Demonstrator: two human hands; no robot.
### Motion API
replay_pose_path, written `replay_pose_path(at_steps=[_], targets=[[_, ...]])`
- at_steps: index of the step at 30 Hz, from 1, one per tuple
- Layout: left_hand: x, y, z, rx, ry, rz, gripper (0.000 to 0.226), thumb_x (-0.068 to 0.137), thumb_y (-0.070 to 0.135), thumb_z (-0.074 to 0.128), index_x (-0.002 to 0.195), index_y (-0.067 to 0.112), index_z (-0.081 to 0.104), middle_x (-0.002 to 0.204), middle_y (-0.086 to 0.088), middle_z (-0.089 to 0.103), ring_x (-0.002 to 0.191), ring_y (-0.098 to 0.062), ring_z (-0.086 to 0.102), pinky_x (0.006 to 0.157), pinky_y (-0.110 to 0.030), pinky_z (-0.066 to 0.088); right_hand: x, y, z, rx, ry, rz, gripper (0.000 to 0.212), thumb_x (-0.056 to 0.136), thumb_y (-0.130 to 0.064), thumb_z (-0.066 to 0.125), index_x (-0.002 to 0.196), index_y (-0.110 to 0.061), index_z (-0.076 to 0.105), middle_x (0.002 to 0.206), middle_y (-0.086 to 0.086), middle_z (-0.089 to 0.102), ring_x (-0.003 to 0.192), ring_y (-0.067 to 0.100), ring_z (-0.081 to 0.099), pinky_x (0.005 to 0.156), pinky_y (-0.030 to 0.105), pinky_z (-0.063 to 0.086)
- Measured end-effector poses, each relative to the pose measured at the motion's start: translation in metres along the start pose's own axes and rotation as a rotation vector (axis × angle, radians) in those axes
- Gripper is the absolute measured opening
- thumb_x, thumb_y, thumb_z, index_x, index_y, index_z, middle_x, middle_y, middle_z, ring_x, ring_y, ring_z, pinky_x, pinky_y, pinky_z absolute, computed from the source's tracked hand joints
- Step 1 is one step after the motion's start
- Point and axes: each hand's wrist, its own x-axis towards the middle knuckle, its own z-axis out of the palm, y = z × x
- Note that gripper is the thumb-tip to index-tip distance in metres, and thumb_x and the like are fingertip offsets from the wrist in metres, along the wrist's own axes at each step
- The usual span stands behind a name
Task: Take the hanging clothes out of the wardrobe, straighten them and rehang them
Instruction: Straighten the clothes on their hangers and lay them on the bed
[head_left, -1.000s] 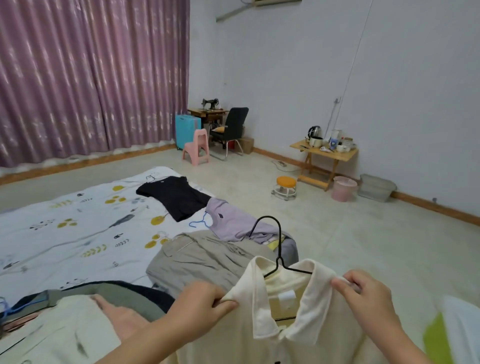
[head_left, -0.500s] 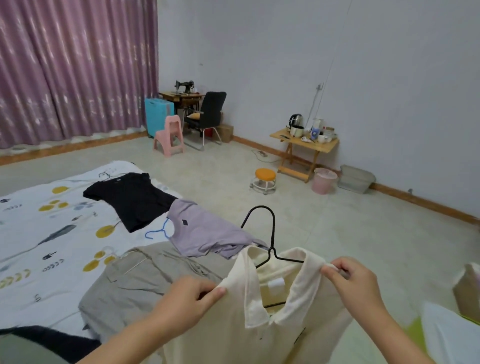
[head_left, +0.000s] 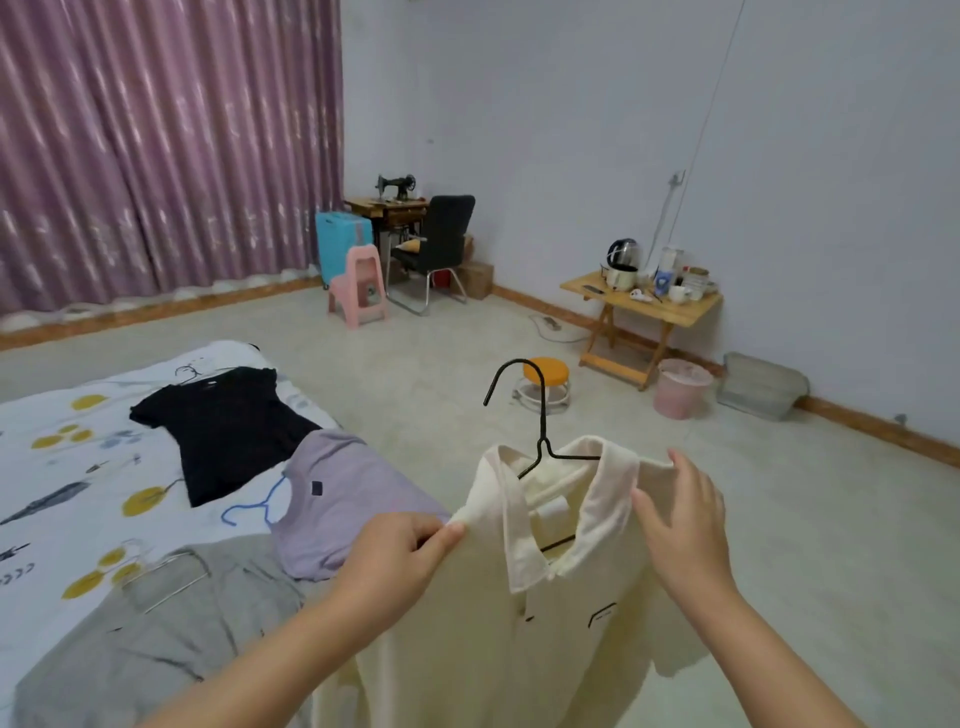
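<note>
A cream collared shirt (head_left: 519, 649) hangs on a black wire hanger (head_left: 542, 415), held up in front of me over the floor. My left hand (head_left: 395, 561) pinches the shirt's left shoulder seam. My right hand (head_left: 680, 519) grips the right shoulder beside the collar, its fingers curled over the cloth. On the bed (head_left: 52, 467) to the left lie a black top (head_left: 228, 426), a lilac shirt (head_left: 343, 509) with a blue hanger (head_left: 254, 506), and a grey garment (head_left: 171, 639).
Ahead stand an orange stool (head_left: 545, 374), a wooden folding table (head_left: 644, 306) with a kettle and cups, a pink bin (head_left: 681, 388) and a clear box (head_left: 761, 385). A pink stool (head_left: 358, 286), black chair (head_left: 441, 244), blue suitcase (head_left: 340, 241) and purple curtains (head_left: 156, 145) lie farther back.
The view has swung right and up, so the bed has slid left. Both hands have raised the cream shirt on its hanger, and the right hand's fingers have shifted on the shoulder.
</note>
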Motion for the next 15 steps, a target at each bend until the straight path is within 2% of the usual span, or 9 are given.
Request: replay_pose_path(at_steps=[2,4,10,15], targets=[[0.027,0.015,0.015,-0.018,0.036,-0.015,0.055,0.092,0.032,0.054,0.043,0.018,0.034,0.04,0.002,0.031,0.044,-0.011,0.033,0.046,-0.024,0.02,0.019,0.01,0.007,0.026,-0.035,0.017,0.063,0.092,-0.024,0.054,0.147,-0.016,0.023,0.154,0.004,0.023,0.143,0.021,0.015,0.116,0.038,0.015],[0.054,0.027,0.028,-0.034,0.071,-0.034,0.056,0.092,0.033,0.053,0.044,0.018,0.028,0.039,0.002,0.032,0.043,-0.01,0.034,0.046,-0.024,0.022,0.034,0.022,0.019,0.031,-0.093,0.027,0.065,0.093,-0.022,0.053,0.149,-0.017,0.019,0.155,0.004,0.02,0.144,0.02,0.014,0.116,0.037,0.015],[0.144,0.042,0.063,-0.145,0.167,-0.082,0.05,0.093,0.032,0.051,0.052,0.018,0.026,0.045,0.004,0.019,0.047,-0.013,0.02,0.05,-0.03,0.015,0.076,0.049,0.072,0.028,-0.294,0.105,0.063,0.095,-0.022,0.049,0.149,-0.016,0.017,0.156,0.004,0.018,0.144,0.019,0.015,0.117,0.032,0.015],[0.229,0.03,0.081,-0.315,0.236,-0.1,0.046,0.092,0.028,0.052,0.055,0.013,0.03,0.05,0.006,0.017,0.05,-0.012,0.018,0.049,-0.028,0.013,0.136,0.052,0.129,-0.056,-0.347,0.116,0.061,0.095,-0.02,0.049,0.148,-0.013,0.02,0.152,0.005,0.025,0.141,0.02,0.021,0.116,0.03,0.016]])
